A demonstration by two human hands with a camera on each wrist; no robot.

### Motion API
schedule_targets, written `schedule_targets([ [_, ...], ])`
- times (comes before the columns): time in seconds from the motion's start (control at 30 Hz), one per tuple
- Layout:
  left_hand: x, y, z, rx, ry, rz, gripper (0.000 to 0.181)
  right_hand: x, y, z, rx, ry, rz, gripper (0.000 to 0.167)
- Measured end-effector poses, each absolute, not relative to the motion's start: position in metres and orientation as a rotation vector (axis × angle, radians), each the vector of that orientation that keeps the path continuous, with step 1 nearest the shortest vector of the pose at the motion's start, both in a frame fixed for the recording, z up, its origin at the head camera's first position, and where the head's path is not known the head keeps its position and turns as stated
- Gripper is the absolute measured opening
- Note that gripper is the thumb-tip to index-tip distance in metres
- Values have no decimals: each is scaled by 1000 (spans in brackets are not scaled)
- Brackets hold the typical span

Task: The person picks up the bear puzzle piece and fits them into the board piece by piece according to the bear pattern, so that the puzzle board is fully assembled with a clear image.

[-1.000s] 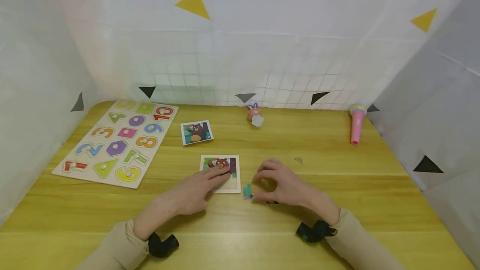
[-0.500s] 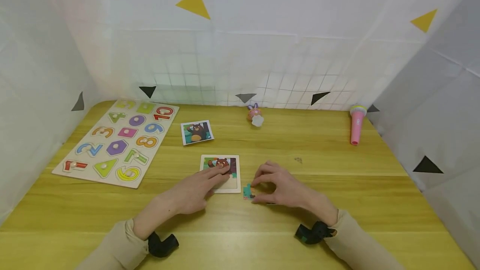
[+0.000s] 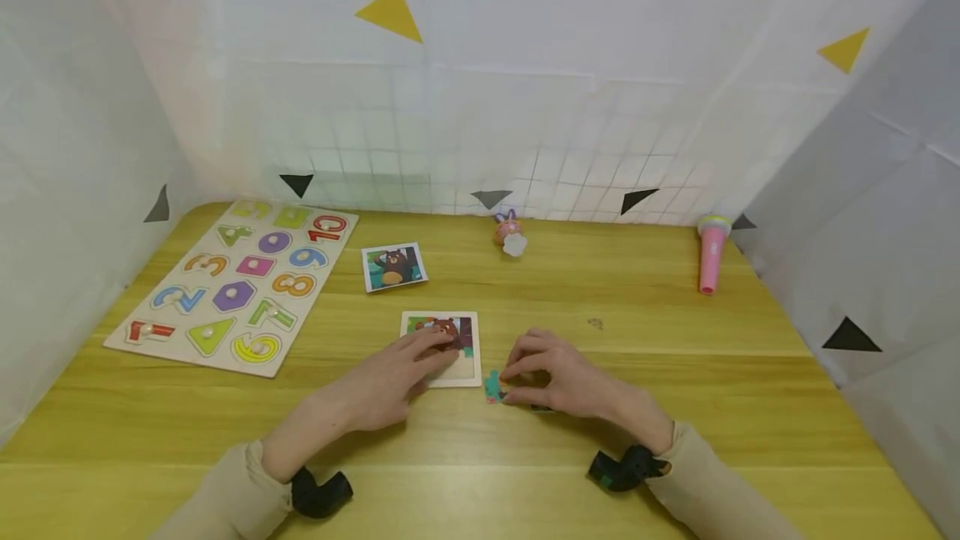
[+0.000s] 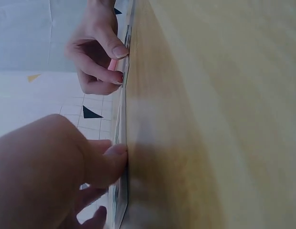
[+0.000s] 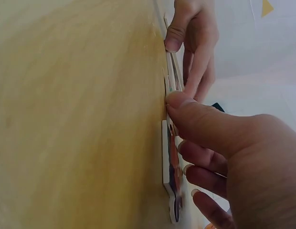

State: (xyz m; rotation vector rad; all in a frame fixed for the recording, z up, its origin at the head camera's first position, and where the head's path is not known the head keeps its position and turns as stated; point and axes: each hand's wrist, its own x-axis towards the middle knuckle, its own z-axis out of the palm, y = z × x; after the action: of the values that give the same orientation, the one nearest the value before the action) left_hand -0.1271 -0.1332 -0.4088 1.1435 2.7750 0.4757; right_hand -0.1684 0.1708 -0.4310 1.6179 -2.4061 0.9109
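My left hand (image 3: 378,382) rests on a square bear puzzle board (image 3: 477,348) with its fingers stretched over the picture. The left thumb touches the board's near edge in the left wrist view. Part of the tray's lower half shows bare wood. Just right of the board, my right hand (image 3: 570,377) pinches a teal puzzle piece (image 3: 492,388) between thumb and forefinger, low at the table. Another puzzle piece (image 3: 542,408) lies mostly hidden beneath the right hand; the right wrist view shows that piece (image 5: 172,176) flat on the wood.
A bear picture card (image 3: 393,267) lies behind the board. To the left is a number-and-shape peg board (image 3: 247,290). A small pink toy with purple ears (image 3: 508,228) stands at the back, and a pink toy microphone (image 3: 710,261) lies at the back right. White sheets enclose the table.
The right thumb and forefinger have closed together on the teal piece, which has shifted slightly left. The left hand stays on the board.
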Motion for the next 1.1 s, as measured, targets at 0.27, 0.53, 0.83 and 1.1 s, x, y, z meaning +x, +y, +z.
schedule_targets([
  [0.27, -124, -158, -405, 1049, 2801, 575, 57, -166, 169, -431, 1617, -2439, 925, 16],
  [0.53, -120, -175, -402, 879, 2764, 561, 63, -166, 169, -430, 1615, -2434, 946, 15],
  [0.83, -122, -172, -402, 866, 2761, 554, 61, -164, 171, -426, 1558, -2463, 1012, 17],
  [1.1, -122, -171, -400, 864, 2770, 543, 60, -168, 132, -409, 1578, -2386, 914, 17],
])
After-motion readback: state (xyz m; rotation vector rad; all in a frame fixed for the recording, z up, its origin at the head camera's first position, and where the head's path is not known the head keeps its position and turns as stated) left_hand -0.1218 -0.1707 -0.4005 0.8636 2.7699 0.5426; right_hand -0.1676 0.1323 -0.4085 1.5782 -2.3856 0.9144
